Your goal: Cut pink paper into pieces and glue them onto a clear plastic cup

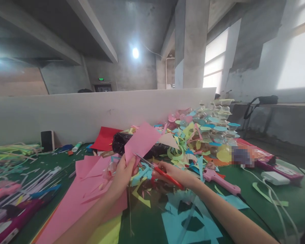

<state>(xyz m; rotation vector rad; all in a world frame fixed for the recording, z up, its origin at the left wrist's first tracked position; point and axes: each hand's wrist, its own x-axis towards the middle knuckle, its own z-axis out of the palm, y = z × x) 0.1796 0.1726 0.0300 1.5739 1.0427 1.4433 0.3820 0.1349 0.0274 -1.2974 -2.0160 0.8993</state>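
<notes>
My left hand (123,171) pinches the lower edge of a pink sheet of paper (143,139), which stands up in front of me at a slant. In my right hand (171,173) is a pair of scissors (165,174) with red handles, its blades pointing left at the sheet's lower edge near my left thumb. Whether the blades are apart is too small to tell. Larger pink sheets (91,200) lie under my left forearm. Beneath my right wrist, blue paper (176,220) with cut-out holes rests on the table.
Colourful paper scraps (190,135) heap up behind my hands, beside stacked clear cups (218,135). A pink glue gun (222,181) with a cord lies to the right, near a white adapter (276,178). At left are thin sticks (40,183) and a phone (47,140) against the white partition (73,113).
</notes>
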